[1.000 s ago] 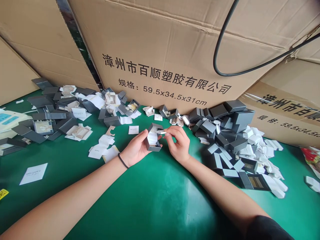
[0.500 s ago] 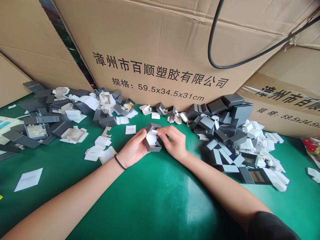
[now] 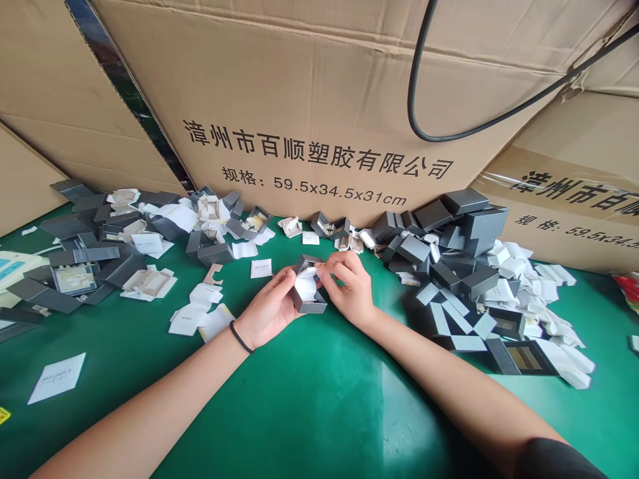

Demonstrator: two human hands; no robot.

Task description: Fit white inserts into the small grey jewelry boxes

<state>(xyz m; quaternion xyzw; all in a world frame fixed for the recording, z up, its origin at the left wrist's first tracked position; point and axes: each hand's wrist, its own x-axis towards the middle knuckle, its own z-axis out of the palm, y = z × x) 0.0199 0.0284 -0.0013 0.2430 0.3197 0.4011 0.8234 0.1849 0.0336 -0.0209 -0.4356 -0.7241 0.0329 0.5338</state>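
A small dark grey box [image 3: 310,307], its lid raised, is gripped at its left side by my left hand [image 3: 272,307]. White padded lining [image 3: 304,287] shows inside the box. My right hand [image 3: 349,286] has thumb and forefinger pinched on the upper edge of that white lining, at the box's right side. Its other fingers are curled. Just left of my left hand lie a small white printed card [image 3: 260,269] and loose white paper pieces [image 3: 192,311] on the green table [image 3: 279,406].
A heap of grey boxes [image 3: 472,266] with white linings lies to the right, another pile of opened boxes [image 3: 117,259] to the left. Large cardboard cartons [image 3: 309,80] stand behind. A black cable [image 3: 414,86] hangs in front. A white device [image 3: 14,266] sits far left.
The box has tilted slightly and shifted a little down and right in view. My right fingers have drawn together at the white lining's edge, pulling it up slightly.
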